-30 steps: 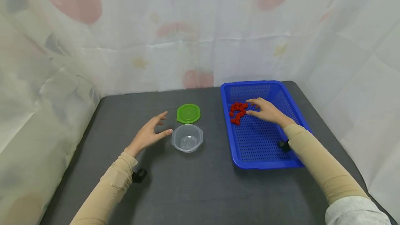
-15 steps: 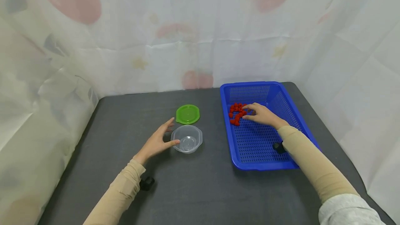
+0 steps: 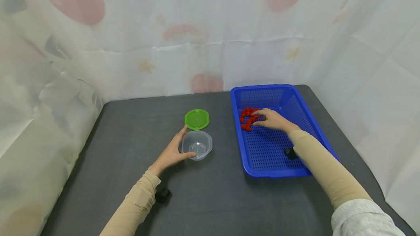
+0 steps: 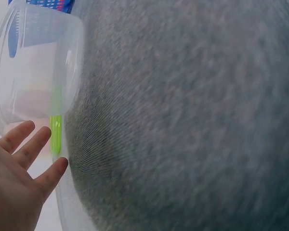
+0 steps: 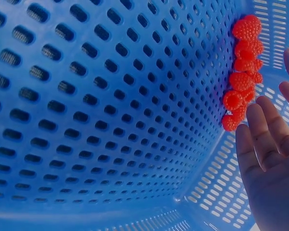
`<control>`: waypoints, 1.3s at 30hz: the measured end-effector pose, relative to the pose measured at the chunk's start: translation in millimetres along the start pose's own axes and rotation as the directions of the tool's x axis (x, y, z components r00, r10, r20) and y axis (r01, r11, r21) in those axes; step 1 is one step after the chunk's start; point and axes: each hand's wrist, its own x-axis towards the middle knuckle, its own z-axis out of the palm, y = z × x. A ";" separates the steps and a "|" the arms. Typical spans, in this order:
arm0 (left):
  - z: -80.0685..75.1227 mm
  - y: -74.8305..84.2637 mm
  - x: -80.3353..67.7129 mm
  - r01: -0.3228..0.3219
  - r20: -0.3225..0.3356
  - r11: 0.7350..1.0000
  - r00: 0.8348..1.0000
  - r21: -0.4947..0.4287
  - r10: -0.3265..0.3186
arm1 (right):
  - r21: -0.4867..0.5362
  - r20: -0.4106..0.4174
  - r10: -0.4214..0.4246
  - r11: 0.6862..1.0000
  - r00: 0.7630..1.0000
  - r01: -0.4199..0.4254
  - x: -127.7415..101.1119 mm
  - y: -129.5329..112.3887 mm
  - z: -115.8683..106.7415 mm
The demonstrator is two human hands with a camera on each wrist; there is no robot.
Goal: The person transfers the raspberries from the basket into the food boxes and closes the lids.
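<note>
Near the middle of the dark grey table [image 3: 131,119], a clear plastic bowl [image 3: 197,145], upright and with nothing in it. Cupped on its left side by the left hand [image 3: 171,152], fingers spread and lightly bent against the wall and rim, thumb along the near side; touching rather than clenched. Same contact seen from the left wrist camera: fingertips [image 4: 36,139] laid against the transparent wall [image 4: 33,72], the table blurred behind.

Just beyond the bowl, toward the far edge, a round green lid [image 3: 197,119], lying flat and apart from the bowl by a narrow gap.

Toward the right edge of the table, a blue perforated basket [image 3: 279,172], long side running from near to far. Holding only a small heap of red raspberries [image 3: 247,119], gathered at the far left part of its floor, close to the left wall. Reached into by the right hand [image 3: 273,120], fingers extended and relaxed, tips at the heap's right side; whether any berry was pinched could not be told. From the right wrist camera: raspberries [image 5: 242,77] stacked in a column against the slotted floor [image 5: 86,96], straight fingers [image 5: 260,139] just beside the lowest ones, nothing clearly gripped.

Around the far and side edges, pale patterned curtain [image 3: 210,28].
</note>
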 end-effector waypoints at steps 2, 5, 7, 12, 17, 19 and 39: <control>2.6 -1.0 0.1 -0.011 0.000 1.000 1.000 -0.005 0.011 | -0.006 0.004 -0.017 1.000 1.000 0.017 1.6 0.4 0.8; 5.0 -2.9 0.1 -0.017 0.000 1.000 1.000 -0.016 0.017 | -0.012 0.013 -0.017 1.000 1.000 0.018 4.0 1.5 2.4; 6.0 -4.4 0.1 -0.019 0.001 1.000 1.000 -0.021 0.019 | -0.011 0.022 -0.013 1.000 1.000 0.014 5.1 2.1 3.5; 6.9 -7.4 0.4 -0.042 -0.001 0.999 0.999 -0.001 0.042 | 0.005 0.046 -0.012 1.000 0.999 0.012 6.8 1.9 5.7; 7.3 -9.8 1.7 -0.039 0.001 0.999 0.999 0.021 0.039 | 0.007 0.067 0.000 1.000 0.998 0.000 8.1 3.0 7.2; 7.7 -10.2 2.3 -0.029 0.009 0.999 1.000 0.024 0.028 | 0.004 0.075 0.004 1.000 0.997 -0.004 8.1 3.2 7.6; 8.7 -3.5 0.8 0.125 0.104 0.986 0.988 -0.110 -0.113 | 0.023 0.131 -0.021 1.000 0.991 0.018 12.8 6.2 12.9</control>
